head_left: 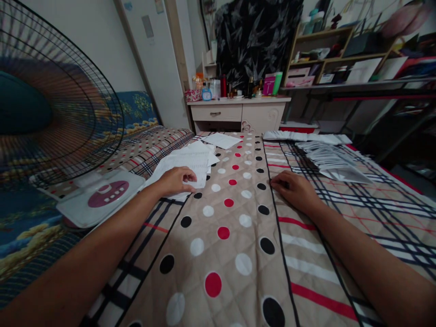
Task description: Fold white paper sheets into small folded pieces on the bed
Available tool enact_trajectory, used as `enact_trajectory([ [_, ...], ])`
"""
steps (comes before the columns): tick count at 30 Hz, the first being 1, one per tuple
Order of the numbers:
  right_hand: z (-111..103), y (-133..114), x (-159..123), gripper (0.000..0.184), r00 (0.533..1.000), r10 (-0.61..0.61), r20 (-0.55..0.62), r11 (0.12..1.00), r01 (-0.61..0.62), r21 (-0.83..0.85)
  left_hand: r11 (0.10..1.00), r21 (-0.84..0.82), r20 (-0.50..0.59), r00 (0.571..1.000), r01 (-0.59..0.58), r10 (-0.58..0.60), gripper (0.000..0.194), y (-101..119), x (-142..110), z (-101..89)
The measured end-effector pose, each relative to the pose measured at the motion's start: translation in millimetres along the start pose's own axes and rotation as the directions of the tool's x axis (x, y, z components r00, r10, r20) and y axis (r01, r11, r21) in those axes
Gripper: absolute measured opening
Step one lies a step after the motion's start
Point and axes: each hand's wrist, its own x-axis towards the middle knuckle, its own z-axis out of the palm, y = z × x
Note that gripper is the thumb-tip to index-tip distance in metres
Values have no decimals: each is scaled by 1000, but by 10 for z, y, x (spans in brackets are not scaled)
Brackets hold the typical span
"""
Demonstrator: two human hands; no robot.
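Note:
My left hand [177, 180] rests on a loose pile of white printed sheets [185, 159], near the front right corner of the top sheet. Its fingers are bent, with a gap between thumb and fingertips, and paper shows through that gap. On the patterned bedspread [235, 236] lies my right hand [292, 187], its fingers curled in and pressed together, with nothing seen in them. Beyond the right hand, a fanned row of folded white papers [330, 161] lies on the cover. Another white stack [306, 137] is behind that row.
A large fan [61, 100] stands close on the left, its white base [102, 195] beside my left forearm. At the far end is a white dresser [218, 111] with bottles and boxes on top. Shelves [323, 59] full of items stand at the back right.

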Motion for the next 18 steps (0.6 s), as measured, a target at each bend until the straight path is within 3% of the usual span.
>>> enact_trajectory([
  [11, 21, 34, 7, 17, 1000, -4, 0, 1000, 4, 8, 985, -173, -33, 999, 26, -32, 20, 39, -39, 8],
  [18, 23, 29, 9, 18, 1000, 5, -6, 1000, -5, 5, 998, -6, -87, 994, -65, 64, 10, 125, -29, 64],
])
